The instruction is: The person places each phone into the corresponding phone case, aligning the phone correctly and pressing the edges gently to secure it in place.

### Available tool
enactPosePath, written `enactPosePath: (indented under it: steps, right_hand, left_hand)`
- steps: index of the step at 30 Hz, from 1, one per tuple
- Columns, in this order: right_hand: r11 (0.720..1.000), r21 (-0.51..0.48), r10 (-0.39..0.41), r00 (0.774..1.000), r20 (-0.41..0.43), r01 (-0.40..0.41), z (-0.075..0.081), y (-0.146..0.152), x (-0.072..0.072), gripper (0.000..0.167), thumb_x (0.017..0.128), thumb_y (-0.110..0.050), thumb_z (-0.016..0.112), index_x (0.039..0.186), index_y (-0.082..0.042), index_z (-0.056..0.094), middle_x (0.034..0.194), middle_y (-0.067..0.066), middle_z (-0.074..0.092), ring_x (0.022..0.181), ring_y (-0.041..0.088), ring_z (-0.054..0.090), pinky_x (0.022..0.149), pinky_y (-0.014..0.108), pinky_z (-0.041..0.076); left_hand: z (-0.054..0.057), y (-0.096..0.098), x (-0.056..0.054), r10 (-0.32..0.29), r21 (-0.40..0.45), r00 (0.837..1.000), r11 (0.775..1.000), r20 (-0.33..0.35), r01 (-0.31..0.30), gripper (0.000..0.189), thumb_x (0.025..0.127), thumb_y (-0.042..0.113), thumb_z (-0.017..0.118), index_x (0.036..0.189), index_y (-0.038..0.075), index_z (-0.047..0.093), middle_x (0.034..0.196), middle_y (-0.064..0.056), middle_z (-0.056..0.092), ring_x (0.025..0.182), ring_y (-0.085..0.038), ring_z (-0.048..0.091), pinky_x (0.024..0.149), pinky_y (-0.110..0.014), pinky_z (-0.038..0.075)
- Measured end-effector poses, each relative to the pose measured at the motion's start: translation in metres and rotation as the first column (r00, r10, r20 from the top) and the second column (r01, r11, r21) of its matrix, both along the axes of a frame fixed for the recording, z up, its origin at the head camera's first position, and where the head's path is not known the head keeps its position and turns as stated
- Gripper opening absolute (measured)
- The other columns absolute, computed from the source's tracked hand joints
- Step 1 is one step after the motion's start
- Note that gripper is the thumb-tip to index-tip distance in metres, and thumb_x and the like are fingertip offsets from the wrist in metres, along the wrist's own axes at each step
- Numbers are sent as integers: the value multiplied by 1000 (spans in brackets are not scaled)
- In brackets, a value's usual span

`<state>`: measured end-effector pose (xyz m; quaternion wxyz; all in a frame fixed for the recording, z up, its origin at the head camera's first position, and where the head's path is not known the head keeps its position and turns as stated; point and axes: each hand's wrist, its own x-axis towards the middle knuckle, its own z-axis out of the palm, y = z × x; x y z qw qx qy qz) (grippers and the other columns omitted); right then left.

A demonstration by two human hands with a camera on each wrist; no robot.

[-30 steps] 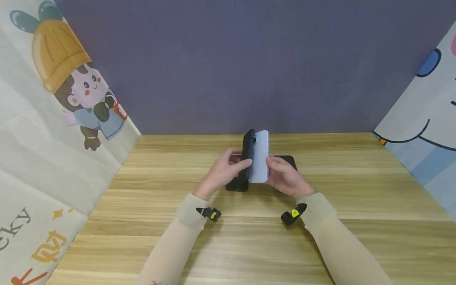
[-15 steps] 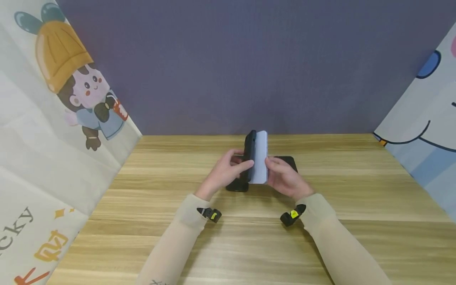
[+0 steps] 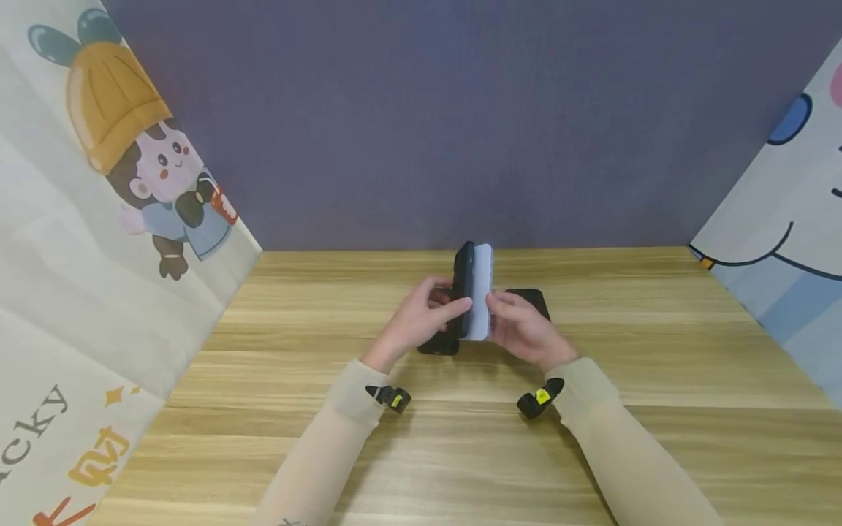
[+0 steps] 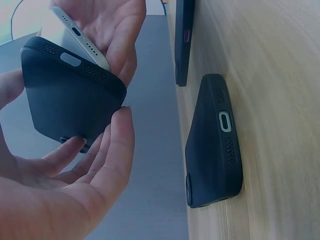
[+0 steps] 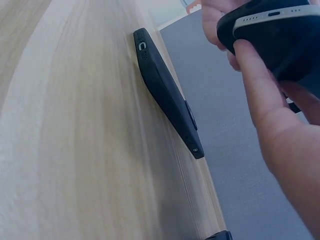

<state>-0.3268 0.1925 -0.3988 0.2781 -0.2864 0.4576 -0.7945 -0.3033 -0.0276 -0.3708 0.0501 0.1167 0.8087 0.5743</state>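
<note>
Black case [image 3: 463,288] and pale blue phone [image 3: 483,291] are held upright, mid-table, above two spare cases [image 3: 439,342]. Left hand [image 3: 421,319] grips the case w/ curled fingers; right hand [image 3: 522,329] pinches the phone. Best, I'd say: seat one corner first, then press edges round evenly.

Both hands raised together, left hand [image 3: 416,321], right hand [image 3: 524,330], fingers curled

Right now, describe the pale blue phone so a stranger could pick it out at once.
On the wooden table, near its far middle, both hands hold two things upright, above two black cases lying flat. The pale blue phone is the right one, pressed against a black case; nothing else there is light-coloured.
</note>
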Motion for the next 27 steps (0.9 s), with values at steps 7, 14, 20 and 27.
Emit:
enactPosePath:
  steps: [7,14,20,27]
  right_hand:
    - [999,16,-35,999,11,35,-2,-8,17,31,110,-24,46,124,-10,69,120,5,69,107,17,64,91,35,54]
    - [998,8,-61,998,24,60,-2,-14,30,31,110,-23,46,125,-10,69,121,5,69,108,17,64,91,35,54]
    - [998,2,-57,998,23,57,-1,-15,31,31,110,-23,44,125,-10,69,120,5,69,108,16,65,91,35,54]
    - [998,-9,-58,998,37,58,-3,-15,31,33,110,-21,44,130,-4,64,121,7,68,109,18,65,93,36,54]
  left_hand:
    - [-1,-8,12,-25,-15,1000,1000,-8,25,67,93,45,73,144,9,49,121,-15,60,100,-26,64,77,-38,59]
    - [0,-14,22,-30,-21,1000,999,-4,30,68,92,45,73,144,9,49,120,-14,60,100,-26,63,77,-39,59]
    - [2,-13,23,-26,-25,1000,999,-4,25,68,92,46,73,144,9,49,119,-14,60,98,-26,64,77,-40,59]
    - [1,-12,23,-23,-29,1000,999,-13,22,68,92,47,73,143,9,50,117,-13,61,95,-25,64,74,-37,58]
